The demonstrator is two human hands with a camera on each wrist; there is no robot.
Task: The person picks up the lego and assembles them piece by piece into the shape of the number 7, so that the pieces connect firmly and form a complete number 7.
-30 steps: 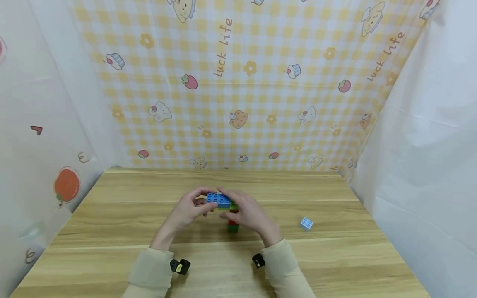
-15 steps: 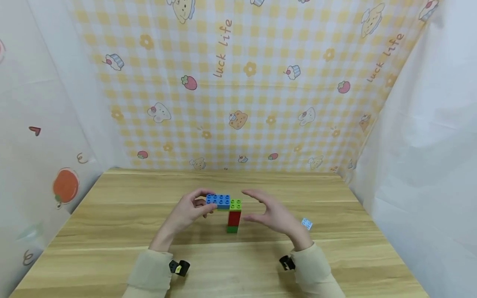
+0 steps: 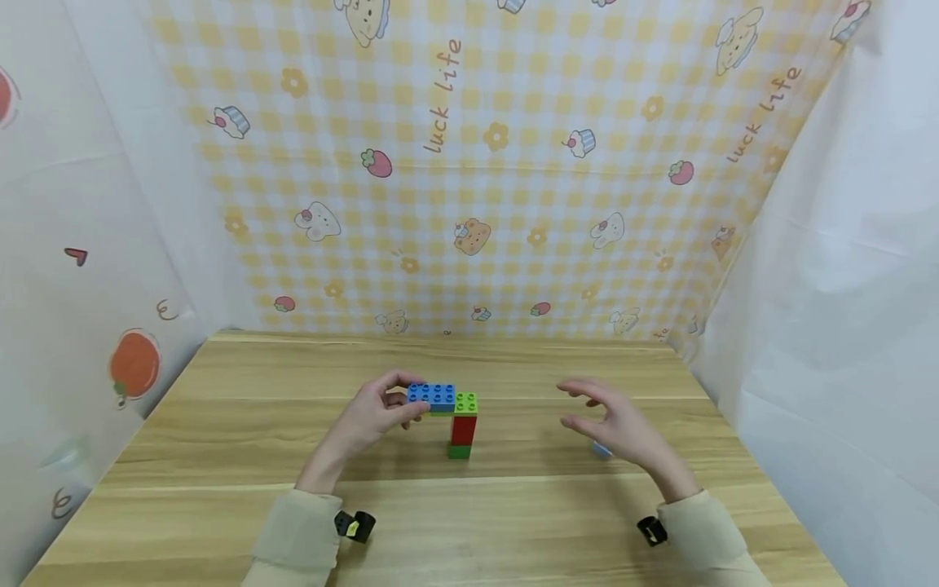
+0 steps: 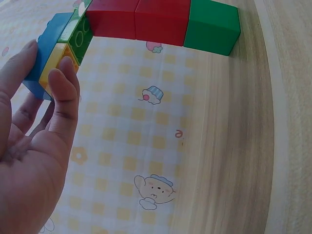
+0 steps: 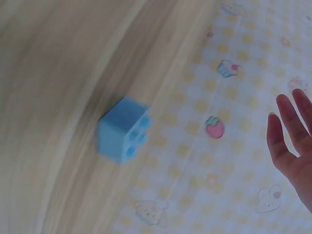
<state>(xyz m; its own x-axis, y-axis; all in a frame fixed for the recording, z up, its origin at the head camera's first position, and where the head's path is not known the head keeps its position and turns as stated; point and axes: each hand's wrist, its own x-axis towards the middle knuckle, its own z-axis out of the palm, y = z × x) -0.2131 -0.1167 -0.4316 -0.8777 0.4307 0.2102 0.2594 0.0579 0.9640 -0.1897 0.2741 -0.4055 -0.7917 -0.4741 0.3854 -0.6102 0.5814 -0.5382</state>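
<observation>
My left hand (image 3: 372,414) holds the left end of a long blue toy brick (image 3: 433,396), thumb on its near side. Beneath it, the left wrist view shows a yellow brick (image 4: 51,62) by my fingertips, next to a lime green brick (image 4: 82,30). The lime brick also sits on two red bricks (image 3: 464,430) stacked on a dark green brick (image 3: 460,452) that stands on the table. My right hand (image 3: 622,425) is over the right side with fingers apart, nothing between them. It partly covers a small light blue brick (image 3: 601,450) in the head view; the right wrist view shows its studs.
The wooden table (image 3: 293,456) ends at a yellow checked cloth (image 3: 499,269) at the back. White sheets (image 3: 836,326) hang at both sides. A black camera mount (image 3: 355,527) sits at each wrist.
My right hand has let go of the stacked bricks and moved right, over to the light blue brick. The left hand keeps its hold on the blue brick.
</observation>
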